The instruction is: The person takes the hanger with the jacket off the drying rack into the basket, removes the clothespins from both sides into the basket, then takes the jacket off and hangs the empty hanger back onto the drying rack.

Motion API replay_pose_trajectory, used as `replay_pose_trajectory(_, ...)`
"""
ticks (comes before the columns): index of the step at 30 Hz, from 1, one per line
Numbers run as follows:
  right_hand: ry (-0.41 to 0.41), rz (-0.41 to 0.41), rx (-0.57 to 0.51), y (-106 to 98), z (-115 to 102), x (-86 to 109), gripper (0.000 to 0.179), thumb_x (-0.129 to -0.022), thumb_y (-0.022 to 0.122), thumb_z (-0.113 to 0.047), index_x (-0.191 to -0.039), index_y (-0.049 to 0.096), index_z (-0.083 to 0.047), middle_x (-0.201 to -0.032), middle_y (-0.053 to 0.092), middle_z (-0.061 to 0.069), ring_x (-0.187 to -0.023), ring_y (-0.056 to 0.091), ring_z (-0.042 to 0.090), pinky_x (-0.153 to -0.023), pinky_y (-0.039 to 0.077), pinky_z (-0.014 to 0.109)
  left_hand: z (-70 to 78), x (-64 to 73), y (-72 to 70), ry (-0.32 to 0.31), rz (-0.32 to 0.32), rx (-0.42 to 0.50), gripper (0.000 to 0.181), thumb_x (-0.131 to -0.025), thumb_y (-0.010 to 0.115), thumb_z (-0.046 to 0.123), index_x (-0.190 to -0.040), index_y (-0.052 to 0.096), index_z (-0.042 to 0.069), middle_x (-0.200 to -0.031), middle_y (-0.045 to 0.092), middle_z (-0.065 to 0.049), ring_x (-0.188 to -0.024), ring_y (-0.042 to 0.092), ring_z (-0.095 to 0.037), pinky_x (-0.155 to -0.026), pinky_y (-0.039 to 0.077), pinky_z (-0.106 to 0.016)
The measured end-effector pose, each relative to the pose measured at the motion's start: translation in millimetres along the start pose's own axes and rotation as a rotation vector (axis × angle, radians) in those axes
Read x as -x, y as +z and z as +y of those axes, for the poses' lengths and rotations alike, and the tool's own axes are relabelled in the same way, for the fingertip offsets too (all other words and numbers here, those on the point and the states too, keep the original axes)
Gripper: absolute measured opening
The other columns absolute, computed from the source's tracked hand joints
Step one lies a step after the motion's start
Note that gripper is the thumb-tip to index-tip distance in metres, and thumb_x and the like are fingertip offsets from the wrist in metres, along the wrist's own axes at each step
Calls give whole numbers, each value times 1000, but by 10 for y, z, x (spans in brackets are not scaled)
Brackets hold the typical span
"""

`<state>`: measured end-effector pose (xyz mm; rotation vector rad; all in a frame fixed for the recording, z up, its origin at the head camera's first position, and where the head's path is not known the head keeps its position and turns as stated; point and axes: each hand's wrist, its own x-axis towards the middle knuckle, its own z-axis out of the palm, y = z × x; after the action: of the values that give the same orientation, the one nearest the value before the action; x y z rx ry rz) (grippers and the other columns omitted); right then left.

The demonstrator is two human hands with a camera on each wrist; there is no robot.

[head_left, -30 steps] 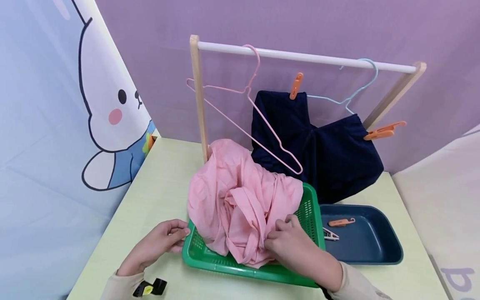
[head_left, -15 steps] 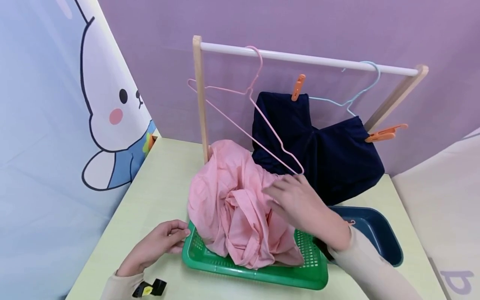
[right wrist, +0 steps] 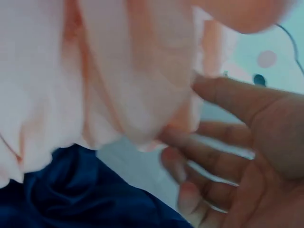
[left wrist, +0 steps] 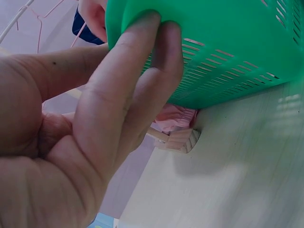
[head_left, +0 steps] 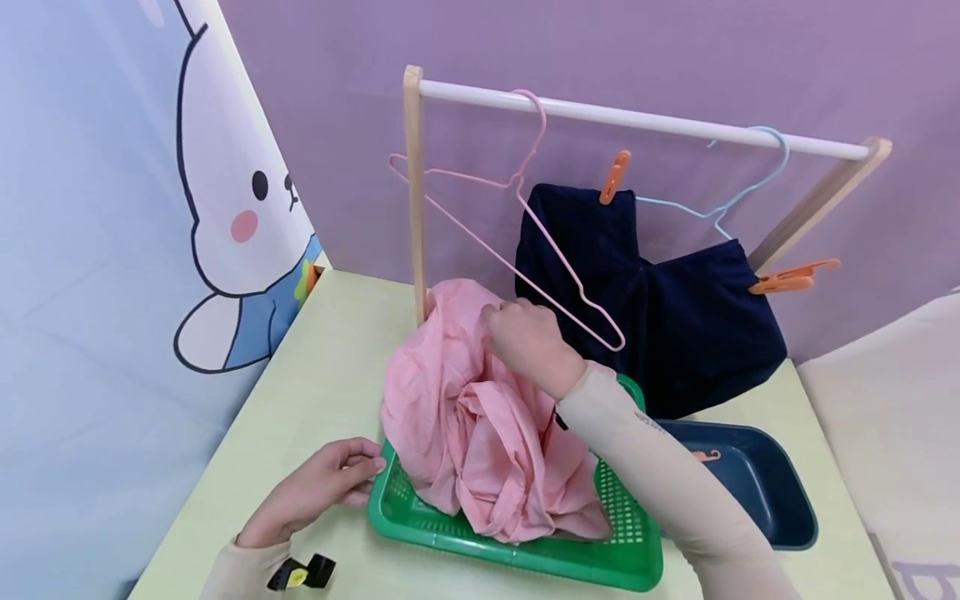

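**Hands at the laundry basket**

The right hand (head_left: 528,342) is reaching over the pink garment (head_left: 480,417) heaped in the green basket (head_left: 525,554), fingers loosely spread against its top fold, gripping nothing. The left hand (head_left: 318,487) is pinching the basket's left rim. Everything is sitting on a pale green table (head_left: 315,375) before a purple wall (head_left: 675,58).

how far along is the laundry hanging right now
Done: a navy garment hangs on the blue hanger, held by two orange clothespins. In hand: the right hand is at the top of the pink garment, heaped in the green basket, whose corner the left hand holds. Left: the pink hanger on the rail is bare.
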<state>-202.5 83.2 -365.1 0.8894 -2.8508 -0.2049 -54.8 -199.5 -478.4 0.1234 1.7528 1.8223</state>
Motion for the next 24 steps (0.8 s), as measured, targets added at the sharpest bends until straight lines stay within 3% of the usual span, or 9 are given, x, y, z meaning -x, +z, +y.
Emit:
replay_pose_trajectory(2, -31, 35, 29, 51, 8, -50, 4, -94, 65, -9, -93, 69, -9, -83, 67, 11, -79, 64, 31, -59, 57, 46, 3, -4, -2, 4, -1, -2, 29, -105, 52, 12, -118, 54, -15, -98, 68, -14, -87, 70, -23, -75, 60, -35)
replay_pose_trajectory(5, -86, 104, 84, 91, 31, -62, 15, -93, 62, -1, -92, 73, -11, -82, 68, 9, -78, 64, 28, -59, 56, 43, 0, -9, -3, 2, 1, 4, 29, -105, 52, 11, -118, 54, -15, -98, 68, -14, -86, 70, -23, -75, 60, -35)
replay_pose_trajectory(9, -115, 193, 79, 12, 38, 75, 15, -93, 64, 0, -93, 75, -11, -81, 68, 7, -74, 61, 26, -61, 55, 37, -1, -4, 0, -1, 8, 10, 28, -105, 52, 10, -118, 54, -15, -98, 68, -14, -87, 70, -23, -75, 60, -35)
replay_pose_trajectory(16, -170, 314, 16, -394, 3, 703, 10, -87, 71, 1, -87, 67, -9, -77, 65, 6, -73, 55, 26, -58, 45, 32, 7, 0, 8, -5, 9, -2, 27, -105, 52, 11, -115, 54, -14, -96, 67, -14, -86, 69, -21, -75, 60, -35)
replay_pose_trajectory(20, -209, 318, -55, -583, 14, 1157, 16, -82, 74, 3, -89, 65, -9, -79, 63, 3, -75, 54, 24, -62, 45, 31, 7, -3, 8, -5, 8, -4, 27, -105, 53, 12, -114, 54, -13, -96, 66, -13, -86, 69, -21, -75, 60, -34)
replay_pose_trajectory(24, -214, 295, -130, -606, 81, 1555, 22, -77, 80, -1, -95, 72, -11, -87, 69, 0, -79, 57, 19, -65, 48, 30, 10, -3, 7, -6, 11, -13, 27, -105, 52, 12, -114, 54, -14, -100, 66, -14, -90, 69, -23, -76, 60, -35)
